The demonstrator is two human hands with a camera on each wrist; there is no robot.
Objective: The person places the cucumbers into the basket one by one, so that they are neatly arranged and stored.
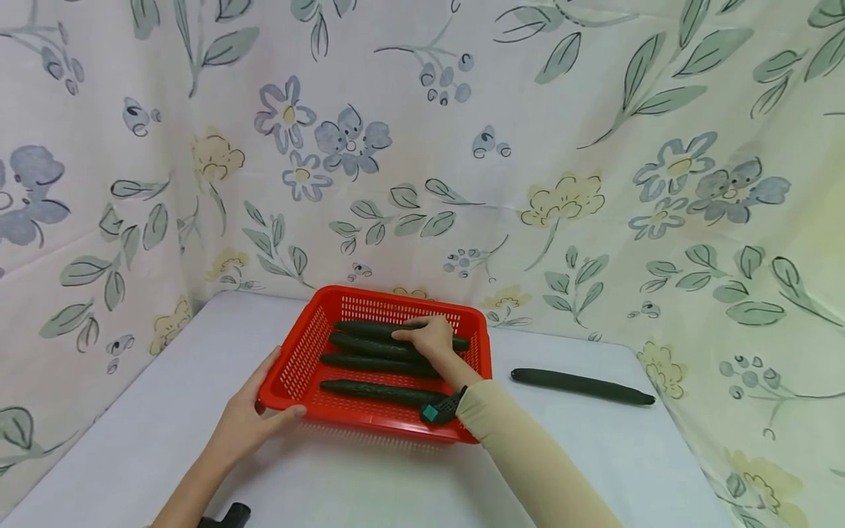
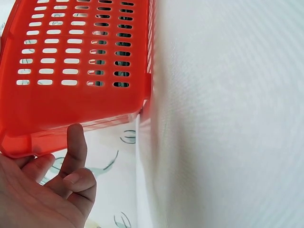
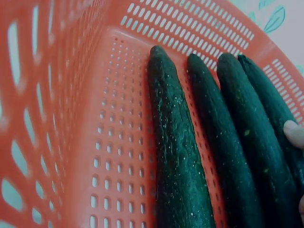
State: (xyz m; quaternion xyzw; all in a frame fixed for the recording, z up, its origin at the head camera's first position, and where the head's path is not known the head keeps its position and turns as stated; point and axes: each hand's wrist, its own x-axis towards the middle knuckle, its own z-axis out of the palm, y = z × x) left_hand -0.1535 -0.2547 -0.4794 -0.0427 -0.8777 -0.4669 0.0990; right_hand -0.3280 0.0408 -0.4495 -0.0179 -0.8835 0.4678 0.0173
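Several dark green cucumbers lie side by side in a red plastic basket [image 1: 396, 298] with slotted walls. My right hand [image 1: 432, 341] reaches over the front rim and grips the rearmost cucumber [image 1: 359, 328]; its thumb [image 3: 295, 134] lies against the skin in the right wrist view. The nearest cucumber [image 3: 178, 142] rests apart from the others on the perforated floor. At the basket's front left corner my left hand [image 1: 247, 422] holds the rim, thumb along the front and fingers up the left side. From below, the left wrist view shows bent fingers [image 2: 76, 152] at the rim.
One more cucumber [image 1: 582, 386] lies on the white table [image 1: 561, 455] to the right of the basket. A floral curtain [image 1: 422, 147] hangs behind and along both sides. The right wrist carries a black strap device [image 1: 441, 411].
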